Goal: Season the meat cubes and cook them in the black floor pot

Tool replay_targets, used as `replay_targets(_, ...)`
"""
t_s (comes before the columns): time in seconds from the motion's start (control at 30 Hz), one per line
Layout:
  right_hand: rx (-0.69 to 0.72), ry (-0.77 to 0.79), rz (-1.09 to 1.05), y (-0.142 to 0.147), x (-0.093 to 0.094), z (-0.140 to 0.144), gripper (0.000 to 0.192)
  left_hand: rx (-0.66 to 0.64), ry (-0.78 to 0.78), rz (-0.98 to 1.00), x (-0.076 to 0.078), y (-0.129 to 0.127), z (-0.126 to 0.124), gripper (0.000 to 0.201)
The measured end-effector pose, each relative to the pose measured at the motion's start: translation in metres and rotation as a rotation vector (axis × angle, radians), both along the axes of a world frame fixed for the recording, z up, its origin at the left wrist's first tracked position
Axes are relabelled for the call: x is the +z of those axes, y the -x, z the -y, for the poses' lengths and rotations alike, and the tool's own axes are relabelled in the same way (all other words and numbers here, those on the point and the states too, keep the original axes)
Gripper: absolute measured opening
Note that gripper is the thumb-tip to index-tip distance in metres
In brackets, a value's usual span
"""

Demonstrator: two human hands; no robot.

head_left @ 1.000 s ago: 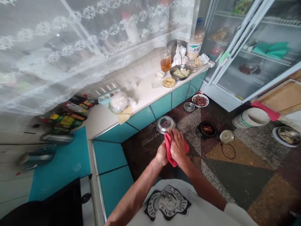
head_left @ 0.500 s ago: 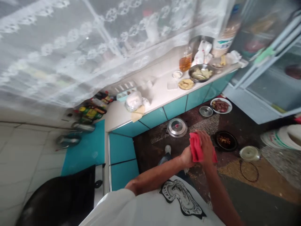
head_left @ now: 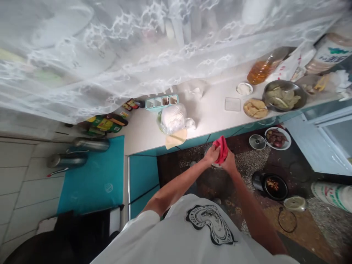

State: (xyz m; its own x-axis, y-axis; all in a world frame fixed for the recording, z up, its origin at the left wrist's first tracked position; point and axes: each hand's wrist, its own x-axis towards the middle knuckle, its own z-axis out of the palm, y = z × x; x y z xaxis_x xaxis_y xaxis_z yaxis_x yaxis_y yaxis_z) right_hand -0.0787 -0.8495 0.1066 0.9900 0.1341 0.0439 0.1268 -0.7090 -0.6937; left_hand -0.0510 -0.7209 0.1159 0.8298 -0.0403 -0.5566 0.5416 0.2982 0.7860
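Observation:
A bunched red cloth is held between both hands in front of my body. My left hand grips its left side, the fingers closed around it. On the right and lower side, my right hand also closes on the cloth. Behind the hands and mostly hidden by them, a round lid lies on the floor. The counter edge is just beyond the cloth. On it sit a plastic-wrapped bundle and a tan flat piece that overhangs the edge.
Along the counter stand a seasoning box, a clear tray, a plate of yellow pieces, a metal bowl and an oil bottle. A basin of meat and a black pot are on the floor. Thermoses lie left.
My view has shifted closer to the counter. Both hands have moved up and toward the counter with the red cloth, which is now more crumpled. The floor lid is now largely covered.

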Motion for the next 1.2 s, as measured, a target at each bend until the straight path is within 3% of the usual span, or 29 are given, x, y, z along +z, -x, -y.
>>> replay_targets(0.1,-0.058,0.101,-0.085,-0.093,-0.001,-0.03,0.047,0.014,-0.142,0.141,0.002,-0.058,-0.057,0.028)
replay_targets(0.2,-0.179,0.323,-0.107,-0.167,0.004,-0.056,0.069,0.103,-0.297,0.27,-0.005,-0.08,-0.124,0.026)
replay_targets(0.27,-0.217,0.469,-0.104,-0.197,0.01,-0.078,0.076,0.133,-0.369,0.192,-0.017,-0.079,-0.163,0.03)
replay_targets(0.3,-0.174,0.507,-0.086,-0.205,0.012,-0.091,0.07,0.168,-0.382,0.093,-0.024,-0.076,-0.177,0.036)
replay_targets(0.37,0.045,0.514,-0.046,-0.211,0.015,-0.125,0.051,0.25,-0.331,-0.126,-0.038,-0.075,-0.195,0.046)
replay_targets(0.43,0.293,0.519,-0.062,-0.209,0.013,-0.162,0.047,0.315,-0.21,-0.267,-0.048,-0.082,-0.198,0.053)
replay_targets(0.47,0.35,0.552,-0.092,-0.207,0.01,-0.18,0.046,0.334,-0.144,-0.299,-0.052,-0.089,-0.195,0.055)
replay_targets(0.6,0.216,0.725,-0.293,-0.218,-0.014,-0.223,0.04,0.382,-0.008,-0.331,-0.06,-0.12,-0.173,0.047)
replay_targets(0.73,0.129,0.734,-0.413,-0.243,-0.036,-0.219,0.049,0.427,-0.069,-0.266,-0.068,-0.131,-0.155,0.04)
replay_targets(0.97,0.292,0.7,-0.332,-0.262,-0.059,-0.21,0.053,0.48,-0.187,-0.196,-0.087,-0.139,-0.154,0.036)
replay_targets(1.2,0.35,0.674,-0.308,-0.267,-0.07,-0.207,0.045,0.561,-0.158,-0.184,-0.088,-0.143,-0.159,0.046)
